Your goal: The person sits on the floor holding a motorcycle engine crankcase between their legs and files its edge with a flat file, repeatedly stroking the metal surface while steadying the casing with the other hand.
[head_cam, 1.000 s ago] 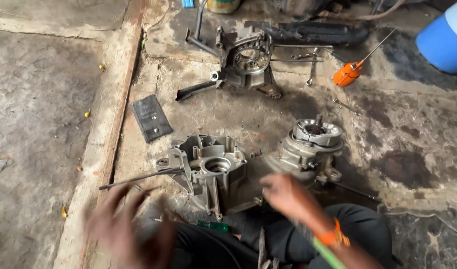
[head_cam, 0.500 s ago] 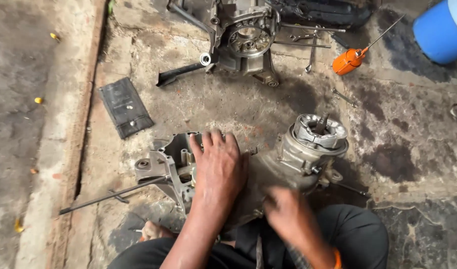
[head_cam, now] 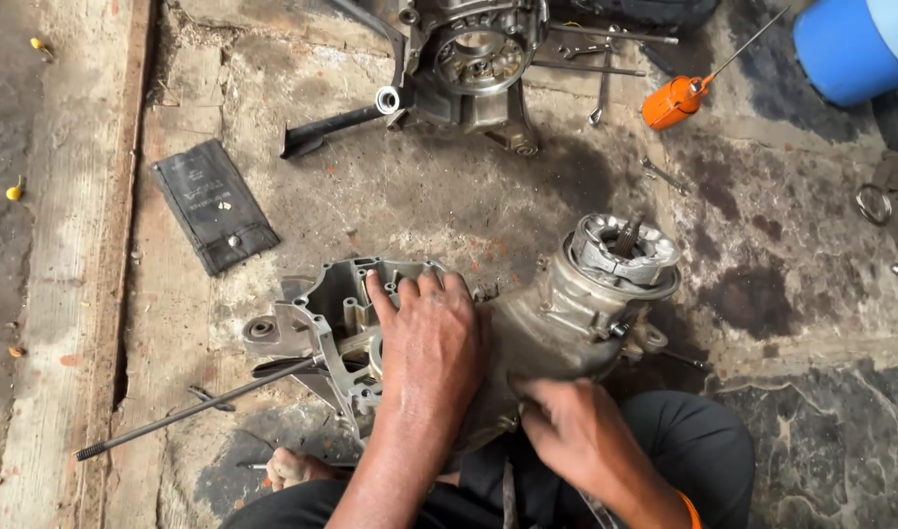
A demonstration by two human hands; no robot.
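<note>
A grey metal engine crankcase (head_cam: 341,304) lies on the stained concrete floor between my knees. Its cylinder end with a round piston top (head_cam: 623,253) points to the right. My left hand (head_cam: 427,338) lies flat on top of the case, fingers spread over its open cavity. My right hand (head_cam: 576,431) grips the lower near side of the case body, fingers curled against the metal. A long thin steel rod (head_cam: 189,411) sticks out of the case toward the lower left.
A second engine half (head_cam: 473,59) with a black lever sits at the top. An orange oil can (head_cam: 676,100), wrenches (head_cam: 601,78), a blue drum (head_cam: 850,44) and a black flat pouch (head_cam: 214,204) lie around. A raised concrete kerb (head_cam: 77,264) runs down the left.
My left hand came up from the lower left and settled flat on the crankcase. My right hand slid under the case body. The view shifted closer and left.
</note>
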